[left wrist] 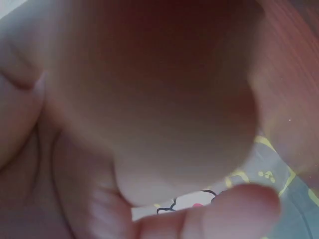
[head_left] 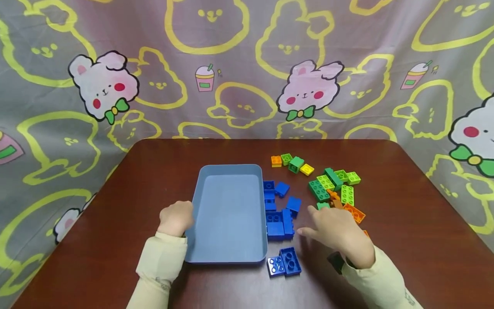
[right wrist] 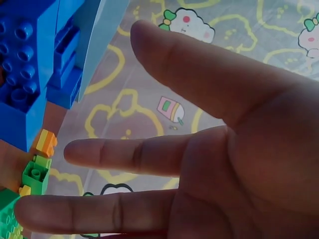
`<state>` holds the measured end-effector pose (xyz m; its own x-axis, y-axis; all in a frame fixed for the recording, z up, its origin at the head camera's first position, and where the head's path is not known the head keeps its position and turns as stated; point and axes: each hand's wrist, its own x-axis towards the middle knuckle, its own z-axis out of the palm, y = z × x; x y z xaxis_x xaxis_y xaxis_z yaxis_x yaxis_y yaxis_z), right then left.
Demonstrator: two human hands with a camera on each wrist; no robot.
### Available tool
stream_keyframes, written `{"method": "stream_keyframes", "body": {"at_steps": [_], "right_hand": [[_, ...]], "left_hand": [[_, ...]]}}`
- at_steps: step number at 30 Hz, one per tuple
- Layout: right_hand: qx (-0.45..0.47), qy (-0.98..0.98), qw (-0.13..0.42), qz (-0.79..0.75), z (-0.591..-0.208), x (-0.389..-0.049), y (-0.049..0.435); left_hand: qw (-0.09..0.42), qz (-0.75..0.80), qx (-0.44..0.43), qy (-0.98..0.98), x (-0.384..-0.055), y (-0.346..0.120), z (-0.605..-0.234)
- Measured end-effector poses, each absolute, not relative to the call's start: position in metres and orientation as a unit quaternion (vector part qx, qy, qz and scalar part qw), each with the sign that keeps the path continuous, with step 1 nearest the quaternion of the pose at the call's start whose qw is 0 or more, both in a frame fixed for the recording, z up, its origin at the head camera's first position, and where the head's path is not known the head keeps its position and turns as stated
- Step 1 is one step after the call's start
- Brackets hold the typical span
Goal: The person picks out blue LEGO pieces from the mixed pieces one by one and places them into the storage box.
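Note:
My left hand (head_left: 176,218) is at the left rim of a blue-grey tray (head_left: 231,206), its fingers loosely curled in the left wrist view with nothing visible held in them. Whether it touches the rim cannot be made out. My right hand (head_left: 335,228) hovers right of the tray, thumb and fingers spread and straight in the right wrist view. Nothing is in it. Nearest to its thumb is a cluster of blue toy bricks (head_left: 275,230) along the tray's right side. Two more blue bricks (head_left: 290,261) lie by the tray's lower right corner.
Green and lime bricks (head_left: 318,190) lie beyond my right hand, with orange bricks (head_left: 354,213) beside them. A short row with a yellow brick (head_left: 307,169) sits farther back. A patterned curtain (head_left: 239,68) hangs behind the brown table (head_left: 154,171).

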<state>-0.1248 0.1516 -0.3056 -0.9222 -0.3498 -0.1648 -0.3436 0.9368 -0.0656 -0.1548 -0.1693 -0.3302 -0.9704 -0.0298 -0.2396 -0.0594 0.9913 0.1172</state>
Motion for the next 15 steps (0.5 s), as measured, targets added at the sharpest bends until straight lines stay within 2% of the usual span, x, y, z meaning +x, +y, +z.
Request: {"method": "stream_keyframes", "body": {"at_steps": [8, 15], "right_hand": [[-0.196, 0.978, 0.070, -0.005, -0.312, -0.126, 0.137], [-0.221, 0.966, 0.135, -0.005, -0.322, -0.119, 0.122]], "left_hand": [[0.124, 0.062, -0.012, 0.990, -0.160, -0.173, -0.331], [0.128, 0.056, -0.005, 0.990, -0.161, -0.174, -0.333]]}}
